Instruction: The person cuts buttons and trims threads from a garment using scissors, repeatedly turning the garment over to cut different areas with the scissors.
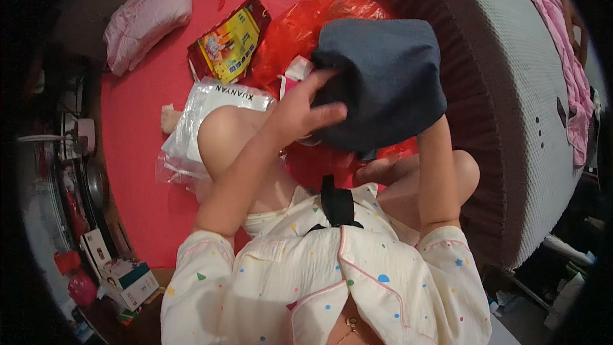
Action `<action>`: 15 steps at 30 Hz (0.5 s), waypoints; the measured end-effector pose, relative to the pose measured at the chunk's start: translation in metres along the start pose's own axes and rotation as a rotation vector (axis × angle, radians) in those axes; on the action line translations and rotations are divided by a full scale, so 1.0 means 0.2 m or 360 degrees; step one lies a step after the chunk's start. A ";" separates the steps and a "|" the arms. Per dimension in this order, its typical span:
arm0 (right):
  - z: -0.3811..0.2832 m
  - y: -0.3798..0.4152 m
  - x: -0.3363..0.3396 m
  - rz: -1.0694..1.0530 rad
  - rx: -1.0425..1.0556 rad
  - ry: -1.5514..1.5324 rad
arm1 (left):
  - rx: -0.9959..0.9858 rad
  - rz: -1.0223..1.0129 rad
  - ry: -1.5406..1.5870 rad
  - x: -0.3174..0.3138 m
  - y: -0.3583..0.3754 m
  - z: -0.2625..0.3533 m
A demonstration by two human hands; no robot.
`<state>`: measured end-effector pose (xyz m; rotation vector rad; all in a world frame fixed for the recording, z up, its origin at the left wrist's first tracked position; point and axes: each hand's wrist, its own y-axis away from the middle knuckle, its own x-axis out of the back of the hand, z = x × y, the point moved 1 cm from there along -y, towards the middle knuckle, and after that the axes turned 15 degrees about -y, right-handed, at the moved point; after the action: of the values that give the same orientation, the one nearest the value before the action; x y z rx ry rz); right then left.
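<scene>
A dark blue fabric piece (pixel 393 80), rounded and soft like a hat or pouch, is raised over my lap. My right forearm (pixel 439 166) runs up to its lower right edge, and the cloth hides the hand that bears it there. At its left edge is my left hand (pixel 303 112), thumb and fingers spread around a dark fold, with some fingertips lost in shadow. Behind that hand a white and pink packet (pixel 297 71) partly shows. A crumpled red plastic bag (pixel 287 38) spreads out behind and beneath the fabric.
My legs are folded on a pink-red mat (pixel 143 172). Left of them lie a clear plastic bag (pixel 204 112) lettered XUANYAN and a yellow and brown snack pouch (pixel 231 41). A pink pillow (pixel 150 16) sits farther back. A mattress (pixel 511 89) rises at right; boxes (pixel 128 284) stand lower left.
</scene>
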<state>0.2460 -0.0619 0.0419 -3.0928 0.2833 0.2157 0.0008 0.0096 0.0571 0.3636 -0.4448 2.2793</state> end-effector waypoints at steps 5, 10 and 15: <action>0.01 0.08 -0.10 -0.0129 0.0062 0.0722 | 0.0334 0.0336 0.0754 0.03 -0.20 0.05; 0.02 0.13 -0.12 -0.0057 0.0159 0.1163 | 0.0180 0.0381 0.0611 0.07 -0.25 0.11; 0.10 0.12 -0.01 0.0034 0.0180 0.1038 | 0.0553 0.0032 0.1085 0.09 -0.22 0.05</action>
<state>0.2369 -0.0841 0.0219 -2.9435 0.3220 -0.7894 0.0216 0.0448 0.0826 -0.2593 0.2968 2.3234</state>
